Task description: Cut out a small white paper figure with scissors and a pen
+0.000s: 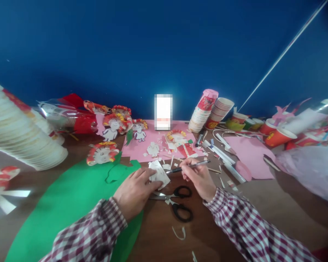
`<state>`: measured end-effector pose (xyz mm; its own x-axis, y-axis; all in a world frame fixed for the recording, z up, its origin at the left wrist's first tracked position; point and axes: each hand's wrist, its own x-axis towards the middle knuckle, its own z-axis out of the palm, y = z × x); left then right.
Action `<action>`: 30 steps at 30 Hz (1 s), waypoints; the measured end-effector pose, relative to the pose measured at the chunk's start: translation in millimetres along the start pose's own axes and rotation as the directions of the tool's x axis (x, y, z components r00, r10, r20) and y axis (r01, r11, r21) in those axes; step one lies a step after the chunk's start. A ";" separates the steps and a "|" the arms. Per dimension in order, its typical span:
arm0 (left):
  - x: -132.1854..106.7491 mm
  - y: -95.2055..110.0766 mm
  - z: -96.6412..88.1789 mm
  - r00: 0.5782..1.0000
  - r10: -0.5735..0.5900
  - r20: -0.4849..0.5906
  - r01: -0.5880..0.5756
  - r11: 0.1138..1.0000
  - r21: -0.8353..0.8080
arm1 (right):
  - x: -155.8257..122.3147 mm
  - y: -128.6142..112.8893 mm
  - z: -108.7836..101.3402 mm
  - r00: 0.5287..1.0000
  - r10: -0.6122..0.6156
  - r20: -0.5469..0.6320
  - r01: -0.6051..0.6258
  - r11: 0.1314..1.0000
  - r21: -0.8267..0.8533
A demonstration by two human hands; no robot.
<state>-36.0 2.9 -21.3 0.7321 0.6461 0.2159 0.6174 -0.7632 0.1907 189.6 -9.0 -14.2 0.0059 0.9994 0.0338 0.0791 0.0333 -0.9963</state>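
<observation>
My right hand (195, 174) grips a black pen (176, 170), its tip close to the right edge of a small piece of white paper (159, 174) with faint marks on it. The paper lies between the thumb and fingers of my left hand (133, 191), which pins it near the table surface. Just below the paper rests a pair of scissors (168, 198) with black handles, its blade ends hidden under my left hand. A large green paper sheet (71, 211) spreads beneath my left forearm.
Paper scraps litter the pink sheet (142, 154) ahead. Cut-out paper figures (112, 129) stand at the back left. Stacked paper cups lean at the left (24, 131) and back right (200, 116). A bright pixelated rectangle (163, 111) stands before the blue wall (142, 43).
</observation>
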 end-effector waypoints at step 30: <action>1.5 -3.7 -0.5 0.984 -0.056 -0.169 0.032 0.989 -0.144 | -3.8 -2.9 1.1 0.996 -0.056 0.066 0.065 0.988 -0.140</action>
<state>-37.3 6.7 -21.3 0.6372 0.6798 0.3632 0.5925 -0.7334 0.3332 188.2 -12.9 -11.5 -0.0645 0.9943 0.0845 0.2179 0.0966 -0.9712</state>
